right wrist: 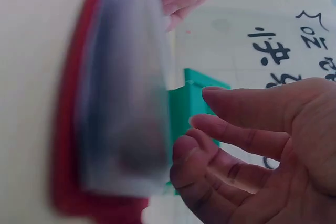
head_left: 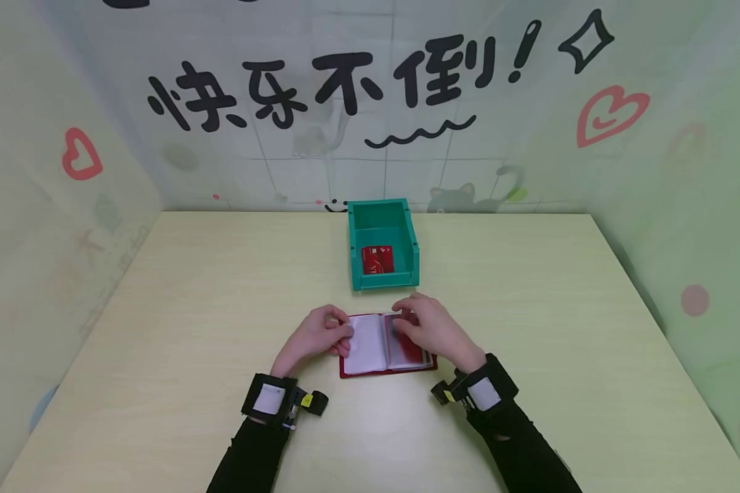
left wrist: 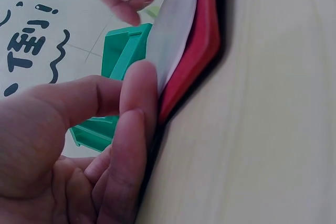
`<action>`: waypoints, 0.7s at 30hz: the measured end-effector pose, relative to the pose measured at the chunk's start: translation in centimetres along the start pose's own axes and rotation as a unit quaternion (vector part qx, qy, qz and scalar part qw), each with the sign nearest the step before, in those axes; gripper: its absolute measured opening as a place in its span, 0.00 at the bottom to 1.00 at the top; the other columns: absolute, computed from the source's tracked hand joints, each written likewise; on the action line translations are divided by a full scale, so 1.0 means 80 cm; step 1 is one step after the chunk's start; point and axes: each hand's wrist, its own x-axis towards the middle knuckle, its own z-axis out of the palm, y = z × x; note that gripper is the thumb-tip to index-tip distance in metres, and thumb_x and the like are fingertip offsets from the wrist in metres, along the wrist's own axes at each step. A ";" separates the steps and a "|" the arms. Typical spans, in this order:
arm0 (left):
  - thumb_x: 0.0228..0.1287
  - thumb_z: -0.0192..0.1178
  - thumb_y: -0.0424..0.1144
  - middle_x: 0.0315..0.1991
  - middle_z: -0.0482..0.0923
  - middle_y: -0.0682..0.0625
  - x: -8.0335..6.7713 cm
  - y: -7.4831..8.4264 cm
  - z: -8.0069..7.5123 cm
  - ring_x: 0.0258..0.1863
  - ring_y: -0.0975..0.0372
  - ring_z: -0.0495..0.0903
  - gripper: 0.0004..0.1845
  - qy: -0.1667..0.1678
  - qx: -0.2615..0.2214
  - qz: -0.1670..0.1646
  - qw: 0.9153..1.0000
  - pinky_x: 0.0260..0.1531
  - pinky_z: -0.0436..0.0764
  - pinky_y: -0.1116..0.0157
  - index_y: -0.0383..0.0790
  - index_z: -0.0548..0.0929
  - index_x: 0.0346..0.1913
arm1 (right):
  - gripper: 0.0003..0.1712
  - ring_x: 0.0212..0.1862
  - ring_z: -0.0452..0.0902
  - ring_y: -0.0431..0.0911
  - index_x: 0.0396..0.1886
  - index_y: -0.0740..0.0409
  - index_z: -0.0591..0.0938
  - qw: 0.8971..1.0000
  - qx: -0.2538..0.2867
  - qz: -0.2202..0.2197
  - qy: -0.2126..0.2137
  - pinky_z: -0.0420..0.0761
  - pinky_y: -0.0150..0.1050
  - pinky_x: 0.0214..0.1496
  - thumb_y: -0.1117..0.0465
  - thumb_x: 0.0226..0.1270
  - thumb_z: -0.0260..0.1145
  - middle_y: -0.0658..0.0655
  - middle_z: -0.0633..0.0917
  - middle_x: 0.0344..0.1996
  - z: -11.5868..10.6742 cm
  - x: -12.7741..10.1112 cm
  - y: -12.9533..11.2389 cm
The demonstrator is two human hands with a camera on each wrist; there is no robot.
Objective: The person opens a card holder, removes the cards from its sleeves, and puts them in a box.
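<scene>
Both hands — left hand (head_left: pixel 316 337), right hand (head_left: pixel 428 329) — flank the open card holder (head_left: pixel 385 346).

The scene is seen from above and behind in the head view, angled forward and down over the table (head_left: pixel 222 287) toward the back wall, at a middling distance. From the left wrist view, a very close, low look is taken along the left hand (left wrist: pixel 79 145) across the card holder (left wrist: pixel 199 45). From the right wrist view, an equally close, blurred look is taken past the right hand (right wrist: pixel 252 145). The card holder and the green bin (head_left: pixel 382 243) are shared by all three views.
</scene>
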 end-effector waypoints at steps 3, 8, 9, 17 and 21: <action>0.71 0.60 0.34 0.26 0.84 0.47 0.000 0.000 0.000 0.20 0.65 0.83 0.19 0.000 -0.001 -0.008 1.000 0.26 0.84 0.70 0.28 0.69 0.57 | 0.21 0.42 0.76 0.46 0.57 0.64 0.83 1.000 0.001 -0.003 0.013 0.80 0.34 0.41 0.60 0.67 0.70 0.58 0.82 0.42 0.005 -0.011 0.017; 0.71 0.60 0.34 0.26 0.83 0.47 0.001 -0.001 -0.001 0.20 0.64 0.82 0.21 -0.002 0.001 -0.006 1.000 0.26 0.83 0.70 0.30 0.66 0.59 | 0.32 0.41 0.69 0.45 0.66 0.67 0.76 1.000 0.011 -0.012 0.013 0.71 0.30 0.34 0.58 0.65 0.72 0.60 0.75 0.43 0.009 -0.015 0.040; 0.71 0.60 0.34 0.26 0.83 0.48 0.001 -0.001 -0.001 0.20 0.64 0.82 0.21 -0.003 0.001 -0.004 1.000 0.26 0.83 0.70 0.30 0.66 0.59 | 0.33 0.41 0.68 0.45 0.67 0.67 0.75 1.000 0.016 -0.011 0.011 0.70 0.30 0.34 0.58 0.65 0.72 0.60 0.74 0.43 0.009 -0.015 0.044; 0.71 0.59 0.33 0.25 0.83 0.49 0.002 0.000 0.000 0.19 0.64 0.82 0.19 -0.006 0.004 -0.002 1.000 0.26 0.83 0.70 0.30 0.66 0.58 | 0.30 0.43 0.69 0.48 0.62 0.60 0.80 0.998 0.061 0.006 0.004 0.70 0.34 0.38 0.56 0.62 0.75 0.60 0.73 0.42 0.011 -0.007 0.061; 0.71 0.59 0.33 0.25 0.83 0.49 0.003 -0.002 0.000 0.19 0.64 0.82 0.19 -0.006 0.006 -0.002 1.000 0.26 0.83 0.70 0.30 0.67 0.58 | 0.27 0.43 0.68 0.48 0.59 0.58 0.82 0.997 0.077 0.023 0.010 0.71 0.35 0.38 0.57 0.60 0.76 0.59 0.73 0.42 0.014 -0.005 0.063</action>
